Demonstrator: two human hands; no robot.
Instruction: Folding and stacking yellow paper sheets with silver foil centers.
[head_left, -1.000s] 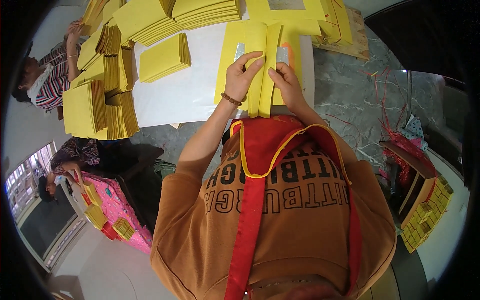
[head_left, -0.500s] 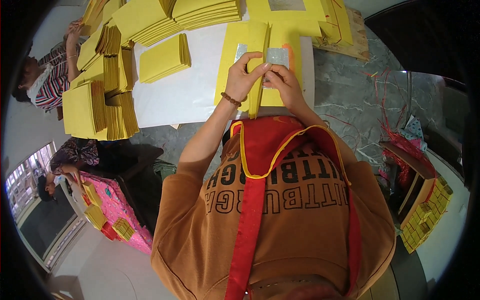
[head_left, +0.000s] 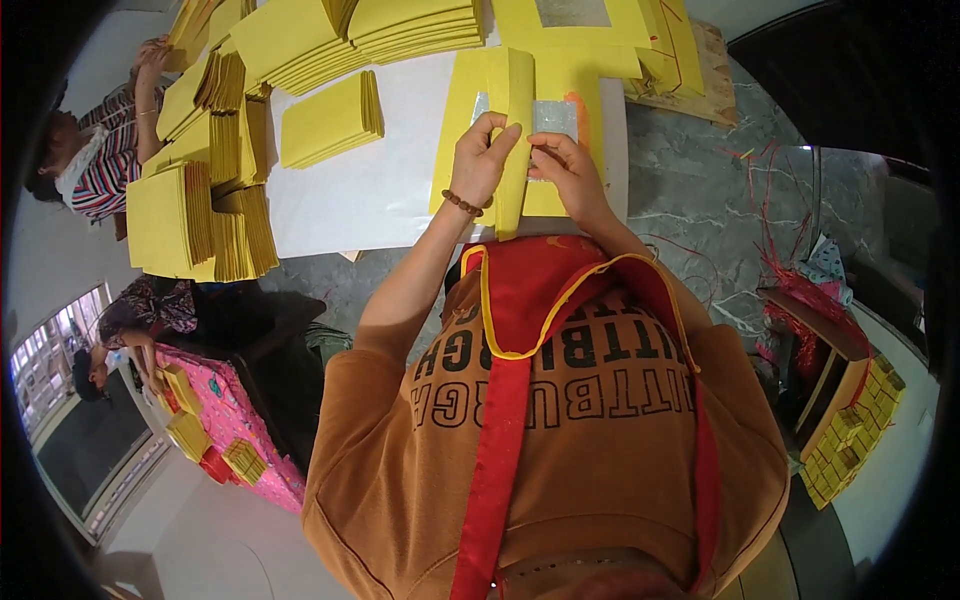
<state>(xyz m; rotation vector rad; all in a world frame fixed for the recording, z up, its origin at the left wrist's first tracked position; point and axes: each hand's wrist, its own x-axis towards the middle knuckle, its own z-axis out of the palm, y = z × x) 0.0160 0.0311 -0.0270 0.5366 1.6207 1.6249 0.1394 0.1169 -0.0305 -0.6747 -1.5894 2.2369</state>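
A yellow paper sheet lies at the table's near right part, with a narrow strip of yellow paper folded up along its middle. Silver patches with an orange edge show beside the strip. My left hand, with a brown bead bracelet on its wrist, grips the strip from its left side, the thumb pressed on the paper. My right hand is at the strip's right edge, its thumb and index finger slightly apart. Its other fingers are curled and partly hidden.
Several stacks of folded yellow paper stand along the left and far side of the white table. A smaller stack lies nearer. Two other people work at the left. Red strings hang at the right, above the floor.
My two hands have moved slightly apart; the right thumb and index finger have parted from a pinch by the left thumb. The folded strip now leans over flatter, showing its broad face.
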